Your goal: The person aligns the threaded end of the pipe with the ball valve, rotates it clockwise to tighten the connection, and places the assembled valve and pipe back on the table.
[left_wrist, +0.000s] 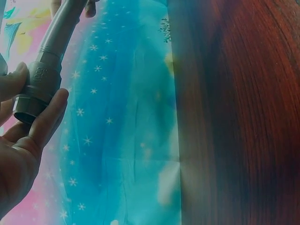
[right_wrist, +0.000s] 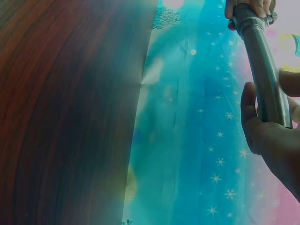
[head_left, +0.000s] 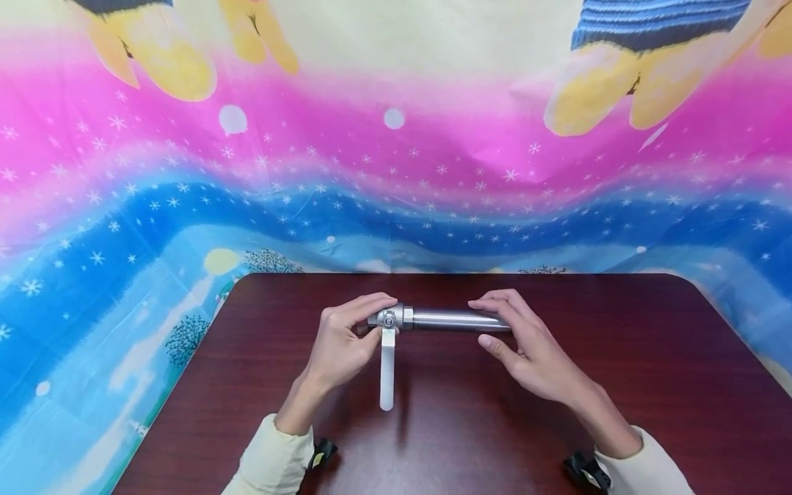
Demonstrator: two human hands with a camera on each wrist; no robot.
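A metal ball valve with a long pale lever handle is joined to a shiny metal pipe. My left hand grips the valve body at its left end, thumb on the near side and fingers over the top. The lever points toward me. At the pipe's right end is my right hand, fingers spread loosely on either side of the pipe. In the right wrist view its thumb stands apart from the pipe. The left wrist view shows the valve's open end between my left fingers.
Valve and pipe are held above a dark reddish wooden table. Behind it hangs a pink and blue cloth with snowflakes. A black strap is at the left wrist, another black strap at the right.
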